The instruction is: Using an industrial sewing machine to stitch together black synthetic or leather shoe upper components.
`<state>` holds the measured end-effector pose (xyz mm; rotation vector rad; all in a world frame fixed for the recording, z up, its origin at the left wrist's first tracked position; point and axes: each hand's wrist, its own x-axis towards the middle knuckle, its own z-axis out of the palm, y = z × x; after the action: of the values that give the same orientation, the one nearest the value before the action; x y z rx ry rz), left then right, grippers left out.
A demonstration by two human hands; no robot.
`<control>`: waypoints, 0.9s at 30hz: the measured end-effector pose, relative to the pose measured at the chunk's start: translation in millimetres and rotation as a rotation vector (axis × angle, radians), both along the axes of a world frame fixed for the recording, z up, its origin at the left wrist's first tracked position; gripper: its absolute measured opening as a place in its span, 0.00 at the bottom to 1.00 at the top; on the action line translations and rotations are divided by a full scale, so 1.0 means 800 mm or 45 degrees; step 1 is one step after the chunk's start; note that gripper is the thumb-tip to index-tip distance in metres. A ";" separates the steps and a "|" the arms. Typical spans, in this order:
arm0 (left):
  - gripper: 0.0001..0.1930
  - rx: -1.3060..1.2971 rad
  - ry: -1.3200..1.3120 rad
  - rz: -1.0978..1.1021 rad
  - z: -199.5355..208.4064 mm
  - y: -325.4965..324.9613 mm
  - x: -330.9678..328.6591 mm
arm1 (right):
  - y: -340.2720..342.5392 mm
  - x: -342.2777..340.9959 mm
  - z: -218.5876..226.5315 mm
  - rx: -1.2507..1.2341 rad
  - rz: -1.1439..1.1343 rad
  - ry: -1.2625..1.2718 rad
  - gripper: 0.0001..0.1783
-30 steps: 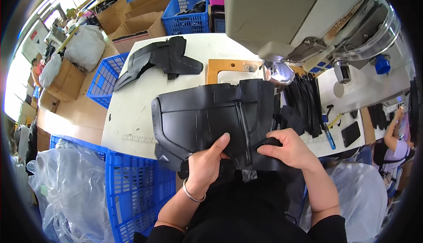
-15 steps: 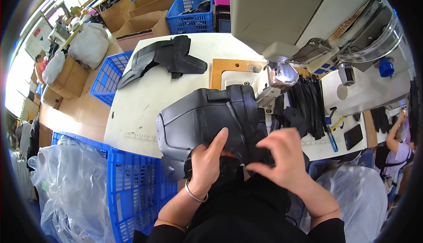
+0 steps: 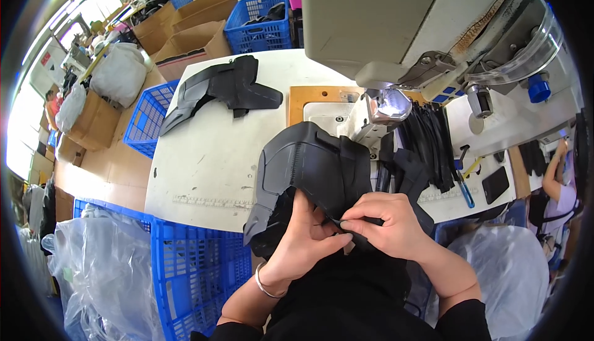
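A black moulded, stitched panel (image 3: 312,164) lies bent over the near edge of the white table, in front of a sewing machine (image 3: 371,31). My left hand (image 3: 303,236) is closed on its near edge, with some fingers hidden inside the fold. Close by, my right hand (image 3: 390,226) pinches the panel's edge, thumb and forefinger pressed together near my left fingertips. Whether a thread or small strip is also between them is too small to tell. The sewing head (image 3: 390,106) is just beyond the panel.
Another black moulded panel (image 3: 226,87) rests on the table (image 3: 198,174) at the far left. Black strips (image 3: 427,143), a blue-handled tool (image 3: 465,194) and a dark phone-like slab (image 3: 495,184) are on the right. Blue crates (image 3: 198,273) and plastic-wrapped bundles (image 3: 102,267) flank the table.
My right hand has come in to the panel's edge and closed on it. The panel has turned and folded, its left side drawn in, and my left thumb has dropped toward the right hand.
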<state>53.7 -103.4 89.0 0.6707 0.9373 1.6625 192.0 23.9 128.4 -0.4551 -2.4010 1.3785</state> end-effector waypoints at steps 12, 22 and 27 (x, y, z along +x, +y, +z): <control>0.55 -0.029 -0.061 -0.173 -0.007 -0.002 -0.001 | 0.006 0.004 0.002 -0.159 0.015 -0.039 0.06; 0.52 0.102 -0.041 -0.151 -0.005 -0.001 0.001 | 0.005 0.005 0.005 -0.092 0.035 -0.003 0.06; 0.19 -0.164 0.003 0.357 -0.003 -0.002 -0.009 | -0.028 0.012 -0.008 0.561 0.182 0.214 0.06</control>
<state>46.8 -105.1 86.9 0.4702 1.1719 1.8260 201.5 1.8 121.9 -0.0510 -2.5310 0.8539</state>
